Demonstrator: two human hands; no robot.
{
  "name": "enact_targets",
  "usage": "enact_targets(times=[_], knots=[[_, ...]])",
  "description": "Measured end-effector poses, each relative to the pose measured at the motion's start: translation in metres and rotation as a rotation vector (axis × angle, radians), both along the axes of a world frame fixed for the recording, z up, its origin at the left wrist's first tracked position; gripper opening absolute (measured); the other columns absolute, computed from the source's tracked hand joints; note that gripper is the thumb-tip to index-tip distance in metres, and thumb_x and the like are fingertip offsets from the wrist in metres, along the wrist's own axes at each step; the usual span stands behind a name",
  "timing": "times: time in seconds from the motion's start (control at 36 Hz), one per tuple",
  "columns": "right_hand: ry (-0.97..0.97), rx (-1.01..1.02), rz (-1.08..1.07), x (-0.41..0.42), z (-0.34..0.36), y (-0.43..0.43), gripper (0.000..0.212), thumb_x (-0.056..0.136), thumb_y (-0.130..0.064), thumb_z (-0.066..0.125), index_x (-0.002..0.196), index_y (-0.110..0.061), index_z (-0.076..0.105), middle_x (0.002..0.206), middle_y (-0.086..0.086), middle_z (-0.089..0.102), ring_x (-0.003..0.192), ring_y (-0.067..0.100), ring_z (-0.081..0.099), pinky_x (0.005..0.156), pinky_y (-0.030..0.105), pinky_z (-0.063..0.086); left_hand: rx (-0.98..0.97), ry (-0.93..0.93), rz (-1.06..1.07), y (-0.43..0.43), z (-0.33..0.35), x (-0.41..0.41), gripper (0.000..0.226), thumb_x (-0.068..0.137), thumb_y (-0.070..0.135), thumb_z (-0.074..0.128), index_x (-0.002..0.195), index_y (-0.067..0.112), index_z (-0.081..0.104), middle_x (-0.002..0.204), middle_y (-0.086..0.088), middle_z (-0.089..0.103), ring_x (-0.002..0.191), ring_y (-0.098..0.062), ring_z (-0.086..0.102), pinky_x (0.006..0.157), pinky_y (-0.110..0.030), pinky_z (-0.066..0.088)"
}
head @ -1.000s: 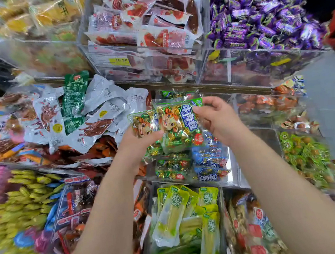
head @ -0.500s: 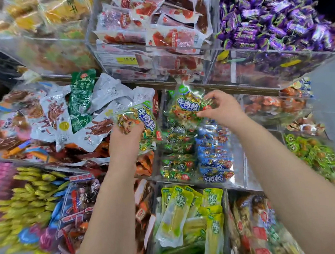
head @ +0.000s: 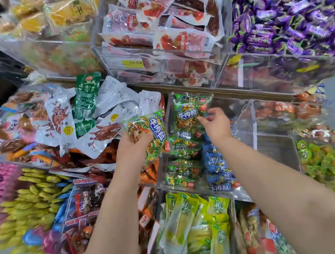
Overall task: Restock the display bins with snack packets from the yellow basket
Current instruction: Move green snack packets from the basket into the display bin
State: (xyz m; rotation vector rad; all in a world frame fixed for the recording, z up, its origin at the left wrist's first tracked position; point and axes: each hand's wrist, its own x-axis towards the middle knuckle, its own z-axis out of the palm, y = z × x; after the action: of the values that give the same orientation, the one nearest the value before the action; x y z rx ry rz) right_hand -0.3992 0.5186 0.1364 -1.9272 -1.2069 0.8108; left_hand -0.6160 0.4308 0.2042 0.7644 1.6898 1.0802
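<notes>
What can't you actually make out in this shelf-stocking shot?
Yellow basket: nowhere in the head view, outside the frame.
Left grip: fingertips hidden behind the green packet it holds.
Rear packet pinched by the right grip: bottom edge hidden behind stacked packets.
Price label: last digit smeared by glare.
Green sweets at the right edge: print lost to blur.

Your forearms rise from the bottom edge to mid-frame. Your left hand [head: 132,145] grips a green packet [head: 149,131]; your right hand [head: 216,125], just right of it, has its fingers curled.
</notes>
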Motion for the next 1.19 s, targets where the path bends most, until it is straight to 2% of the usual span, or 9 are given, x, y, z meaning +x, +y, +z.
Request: enact_targets(times=[0.25, 0.36, 0.5, 0.58, 0.69, 0.86, 1.0, 1.08, 1.19], knots=[[-0.138, 0.037, 0.108, -0.002, 0.007, 0.004, 0.015, 0.085, -0.027, 0.067, 0.087, -0.017, 0.056, 0.089, 0.001, 0.060, 0.076, 0.015, 0.054, 0.064, 0.024, 0.038, -0.026, -0.047, -0.071, 0.007, -0.002, 0.006, 0.076, 0.086, 0.036, 0.065, 0.150, 0.024, 0.026, 0.153, 0.000, 0.035, 0.136, -0.026, 0.037, 0.101, -0.043, 0.035], [-0.118, 0.107, 0.097, -0.001, 0.009, -0.014, 0.020, 0.082, -0.032, 0.069, 0.081, -0.021, 0.052, 0.082, -0.002, 0.052, 0.065, 0.004, 0.046, 0.056, 0.018, 0.033, -0.029, -0.137, -0.109, 0.008, -0.003, 0.012, 0.029, 0.089, 0.031, 0.064, 0.112, 0.025, 0.047, 0.097, 0.019, 0.051, 0.097, -0.005, 0.050, 0.088, -0.034, 0.030], [0.281, 0.094, 0.133, -0.012, 0.028, -0.043, 0.013, 0.088, -0.036, 0.062, 0.078, -0.029, 0.057, 0.076, -0.011, 0.058, 0.069, 0.004, 0.053, 0.062, 0.009, 0.041, -0.031, -0.294, -0.112, 0.011, -0.002, 0.016, 0.069, 0.086, 0.033, 0.069, 0.145, 0.012, 0.038, 0.146, -0.001, 0.044, 0.135, -0.018, 0.037, 0.110, -0.037, 0.025], [0.725, -0.184, 0.303, -0.014, 0.035, -0.058, 0.027, 0.081, -0.045, 0.065, 0.103, -0.031, 0.059, 0.082, -0.014, 0.061, 0.068, 0.001, 0.058, 0.070, 0.026, 0.053, -0.052, -0.284, -0.177, 0.010, -0.003, 0.018, 0.054, 0.088, 0.033, 0.067, 0.135, 0.015, 0.048, 0.132, 0.008, 0.049, 0.130, -0.013, 0.039, 0.109, -0.040, 0.029], [0.653, -0.337, 0.422, -0.014, 0.024, -0.070, 0.087, 0.072, -0.030, 0.075, 0.144, -0.010, 0.030, 0.094, -0.011, 0.052, 0.064, 0.001, 0.058, 0.059, 0.020, 0.050, 0.001, -0.010, -0.268, 0.009, -0.004, 0.024, 0.056, 0.090, 0.045, 0.062, 0.139, 0.024, 0.044, 0.116, 0.018, 0.049, 0.109, -0.008, 0.046, 0.087, -0.032, 0.042], [0.731, -0.237, 0.154, 0.008, 0.022, -0.064, 0.073, 0.076, -0.018, 0.076, 0.139, -0.013, 0.038, 0.130, 0.006, 0.051, 0.100, 0.021, 0.061, 0.083, 0.036, 0.054, 0.183, 0.681, -0.313, 0.019, -0.005, 0.022, 0.039, 0.093, 0.042, 0.055, 0.126, 0.021, 0.054, 0.119, 0.000, 0.059, 0.111, -0.020, 0.056, 0.083, -0.029, 0.042], [0.672, -0.166, 0.061, 0.029, 0.030, -0.054, 0.058, 0.080, -0.016, 0.073, 0.130, -0.012, 0.044, 0.112, 0.006, 0.055, 0.081, 0.019, 0.057, 0.080, 0.035, 0.052, 0.315, 1.306, -0.406, 0.021, -0.006, 0.026, 0.029, 0.086, 0.029, 0.060, 0.111, 0.014, 0.065, 0.107, -0.007, 0.065, 0.105, -0.032, 0.051, 0.079, -0.040, 0.041], [0.410, -0.149, 0.122, 0.038, 0.037, -0.049, 0.050, 0.081, -0.024, 0.073, 0.123, -0.022, 0.046, 0.115, 0.004, 0.054, 0.075, 0.012, 0.057, 0.064, 0.027, 0.052, 0.310, 1.377, -0.384, 0.028, -0.004, 0.026, 0.032, 0.083, 0.035, 0.062, 0.108, 0.015, 0.064, 0.097, -0.007, 0.067, 0.097, -0.032, 0.055, 0.077, -0.039, 0.040], [0.103, -0.115, 0.274, 0.042, 0.047, -0.039, 0.042, 0.076, -0.020, 0.076, 0.108, -0.029, 0.051, 0.116, 0.006, 0.059, 0.067, -0.002, 0.058, 0.059, 0.027, 0.054, 0.281, 1.167, -0.441, 0.042, -0.008, 0.020, 0.048, 0.086, 0.041, 0.058, 0.128, 0.021, 0.050, 0.108, -0.008, 0.061, 0.098, -0.033, 0.059, 0.068, -0.034, 0.036]])
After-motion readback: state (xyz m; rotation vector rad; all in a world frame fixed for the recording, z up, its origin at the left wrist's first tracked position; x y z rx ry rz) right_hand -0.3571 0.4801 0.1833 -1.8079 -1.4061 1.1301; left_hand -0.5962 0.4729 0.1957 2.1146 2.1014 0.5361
